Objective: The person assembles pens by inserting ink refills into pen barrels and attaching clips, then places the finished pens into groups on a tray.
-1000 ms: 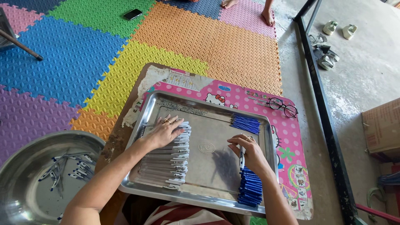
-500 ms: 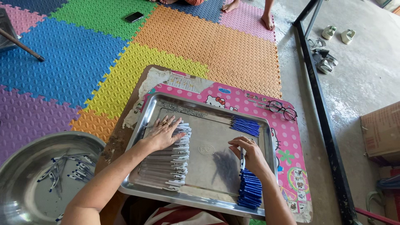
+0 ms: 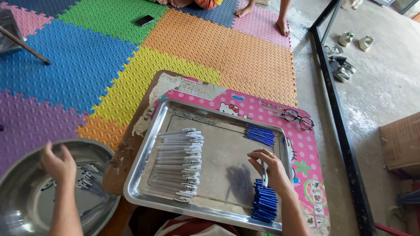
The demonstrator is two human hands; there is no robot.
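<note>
Head camera view, looking down: the right hand [image 3: 267, 168] pinches one blue-tipped pen part [image 3: 264, 174] upright over a steel tray [image 3: 218, 112]. One row of white pen barrels [image 3: 179, 162] lies at the tray's left; two piles of blue pieces [image 3: 264, 204] lie at its right, too many to count. The left hand [image 3: 59, 165], on the barrels a second ago, now curls loosely inside one metal bowl [image 3: 17, 205]; whether it holds anything is unclear. One pair of glasses [image 3: 297, 118] rests on the pink board [image 3: 306, 157].
</note>
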